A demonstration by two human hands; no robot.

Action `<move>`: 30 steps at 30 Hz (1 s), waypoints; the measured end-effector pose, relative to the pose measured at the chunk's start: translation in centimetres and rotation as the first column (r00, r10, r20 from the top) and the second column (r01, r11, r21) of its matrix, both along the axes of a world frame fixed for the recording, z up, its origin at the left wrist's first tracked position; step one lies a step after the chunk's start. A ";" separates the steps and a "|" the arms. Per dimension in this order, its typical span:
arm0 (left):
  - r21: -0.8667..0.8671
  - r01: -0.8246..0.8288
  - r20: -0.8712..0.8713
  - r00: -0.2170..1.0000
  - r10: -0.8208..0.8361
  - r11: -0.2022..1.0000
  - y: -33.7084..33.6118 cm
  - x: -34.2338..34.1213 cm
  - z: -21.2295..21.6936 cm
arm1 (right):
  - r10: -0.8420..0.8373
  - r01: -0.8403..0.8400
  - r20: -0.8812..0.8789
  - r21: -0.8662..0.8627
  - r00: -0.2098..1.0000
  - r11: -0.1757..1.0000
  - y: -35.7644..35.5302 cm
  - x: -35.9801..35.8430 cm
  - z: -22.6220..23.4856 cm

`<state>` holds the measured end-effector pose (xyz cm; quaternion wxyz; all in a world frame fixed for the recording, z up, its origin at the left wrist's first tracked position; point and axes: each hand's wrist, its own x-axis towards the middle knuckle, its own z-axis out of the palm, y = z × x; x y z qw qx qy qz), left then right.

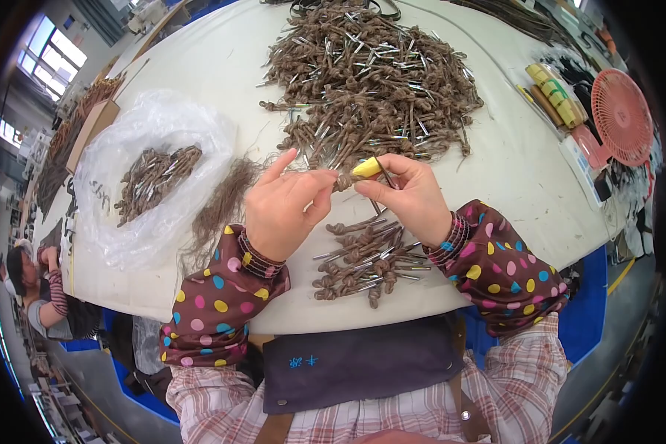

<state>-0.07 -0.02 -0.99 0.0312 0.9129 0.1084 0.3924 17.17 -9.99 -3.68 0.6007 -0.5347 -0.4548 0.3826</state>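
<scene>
A dark apron (362,362) hung nearest, below the white table (510,170). Both hands pinched one knotted fibre piece (342,180) above a small finished pile (366,259): left hand (285,207) clamped on the knot, right hand (407,194) also held a yellow tool (367,167). It looked light, soft, fraying; best gripped at the knot. A clear plastic bag (152,126) held more pieces.

A: We note a white worktable (200,66) with a blue edge (584,311); grey floor (621,348) at four o'clock.

B: We log bright windows (48,48) at ten o'clock, daylight entering; a pink fan (623,115) at two o'clock.
</scene>
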 end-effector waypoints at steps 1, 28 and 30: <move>-0.078 0.014 0.012 1.000 -0.013 0.997 -0.2 0.0 -0.1 | 0.003 -0.003 -0.041 -0.008 0.999 1.000 -0.1 0.0 0.0; 0.141 -0.071 0.033 0.997 0.067 0.988 -0.2 0.2 0.2 | -0.043 0.044 -0.070 0.019 0.997 0.999 0.1 -0.8 0.1; 0.134 -0.086 0.045 0.996 0.081 0.987 -0.4 0.2 -0.4 | -0.032 0.021 -0.187 -0.057 0.982 0.998 -0.4 -1.2 1.0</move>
